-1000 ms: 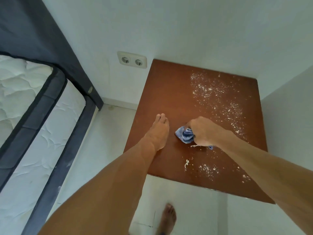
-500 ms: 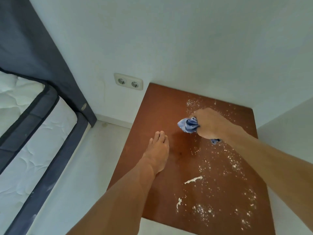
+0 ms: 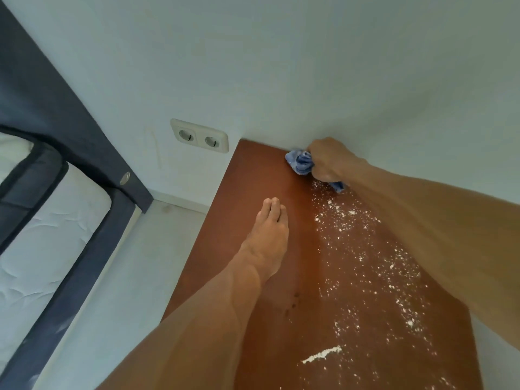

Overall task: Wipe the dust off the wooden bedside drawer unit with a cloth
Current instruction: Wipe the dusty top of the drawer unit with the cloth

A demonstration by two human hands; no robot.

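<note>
Gripping a bunched blue cloth (image 3: pixel 299 163), the right hand (image 3: pixel 329 159) has its fingers curled tight round it at the far edge of the unit (image 3: pixel 247 198), where the brown wooden top meets the white wall (image 3: pixel 281 66). The cloth touches the top, and a bit of it pokes out below the fist. White dust (image 3: pixel 365 263) runs in specks from just below the cloth down the right half of the top, with a thicker streak (image 3: pixel 322 354) near the bottom of the view. The right forearm (image 3: pixel 436 229) crosses over the right side and hides part of the top. The left hand (image 3: pixel 270 235) lies flat on the top, well apart from the cloth, its fingers straight, pressed together and pointing at the wall. A few dark spots (image 3: pixel 294 301) show beside its wrist. A cream double socket (image 3: pixel 199 135) sits on the wall just left of the unit's far corner. To the left stands a dark blue bed (image 3: pixel 33 94) with a white quilted mattress (image 3: pixel 42 249). A small round metal disc (image 3: pixel 124 178) is on the bed, any mark on it too small to read. Pale floor (image 3: pixel 135 277) lies between bed and unit.
</note>
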